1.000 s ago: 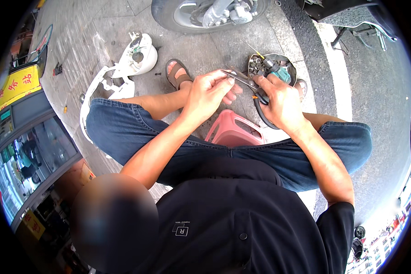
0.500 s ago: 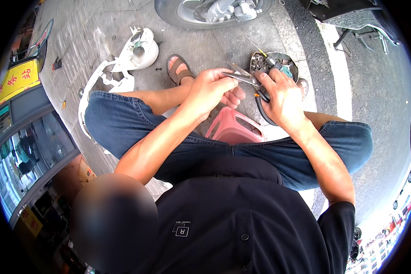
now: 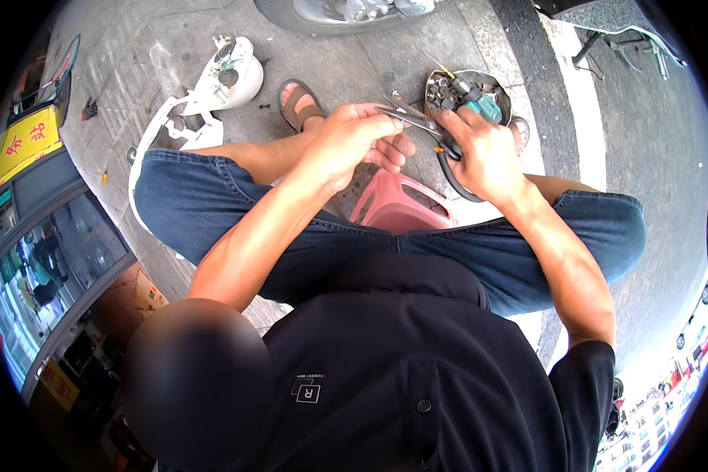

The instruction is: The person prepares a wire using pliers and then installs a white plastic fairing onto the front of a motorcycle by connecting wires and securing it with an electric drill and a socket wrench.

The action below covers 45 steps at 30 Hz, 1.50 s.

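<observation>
My right hand grips a pair of scissors with black handles and orange marks, its fingers wrapped round the handles. The metal blades point left and stand slightly apart. Beside the blade tips is my left hand, thumb and forefinger pinched together. Whatever lies in that pinch is too small to make out; the other fingers curl loosely. Both hands are in the air above a pink plastic stool. Just beyond the scissors, a metal pan holds a teal power tool and several small metal parts.
To the left on the paving lies a white vehicle body panel with a long curved strip. A vehicle wheel stands at the far edge. My sandalled foot is near the panel. A kerb and road run along the right.
The whole view has shifted a little. Both hands stay close together at the scissors, and more of the teal tool in the pan now shows beyond my right hand.
</observation>
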Tool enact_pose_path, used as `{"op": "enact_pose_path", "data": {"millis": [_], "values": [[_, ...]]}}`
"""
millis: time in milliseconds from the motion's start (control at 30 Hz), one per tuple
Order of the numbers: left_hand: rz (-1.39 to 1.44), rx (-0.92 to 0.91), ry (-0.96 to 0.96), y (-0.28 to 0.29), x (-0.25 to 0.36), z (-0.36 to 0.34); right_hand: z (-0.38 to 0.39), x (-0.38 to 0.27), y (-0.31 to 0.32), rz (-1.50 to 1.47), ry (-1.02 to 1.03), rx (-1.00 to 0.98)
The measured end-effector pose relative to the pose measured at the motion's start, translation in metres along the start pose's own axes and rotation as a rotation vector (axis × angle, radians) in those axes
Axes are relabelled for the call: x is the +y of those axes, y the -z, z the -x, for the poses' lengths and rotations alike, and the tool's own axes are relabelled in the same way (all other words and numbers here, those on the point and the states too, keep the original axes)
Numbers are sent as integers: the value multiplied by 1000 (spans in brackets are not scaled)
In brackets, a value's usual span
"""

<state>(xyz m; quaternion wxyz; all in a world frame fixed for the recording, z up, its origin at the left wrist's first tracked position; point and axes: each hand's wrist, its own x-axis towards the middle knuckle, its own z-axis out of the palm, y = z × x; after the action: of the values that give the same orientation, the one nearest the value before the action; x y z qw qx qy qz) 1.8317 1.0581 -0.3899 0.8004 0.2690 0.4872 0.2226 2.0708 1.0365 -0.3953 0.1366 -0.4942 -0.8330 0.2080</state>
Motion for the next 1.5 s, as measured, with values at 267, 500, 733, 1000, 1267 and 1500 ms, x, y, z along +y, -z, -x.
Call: {"op": "enact_pose_path", "data": {"millis": [267,500,733,1000,1267,1500], "values": [[-32,-25,34,2,-1,-2,9,6,-6,-15,-6,17],[-68,-30,50,-3,-2,-3,8,-1,-4,92,-25,46],[-88,-20,77,0,-2,-4,2,-2,-2,104,11,90],[11,63,-89,-7,-13,-8,3,-1,-4,36,-106,19],[41,120,-85,-7,-19,-12,1,-5,-9,85,-105,11],[39,83,-59,-12,-16,-12,-2,-4,-8,126,-55,53]]}}
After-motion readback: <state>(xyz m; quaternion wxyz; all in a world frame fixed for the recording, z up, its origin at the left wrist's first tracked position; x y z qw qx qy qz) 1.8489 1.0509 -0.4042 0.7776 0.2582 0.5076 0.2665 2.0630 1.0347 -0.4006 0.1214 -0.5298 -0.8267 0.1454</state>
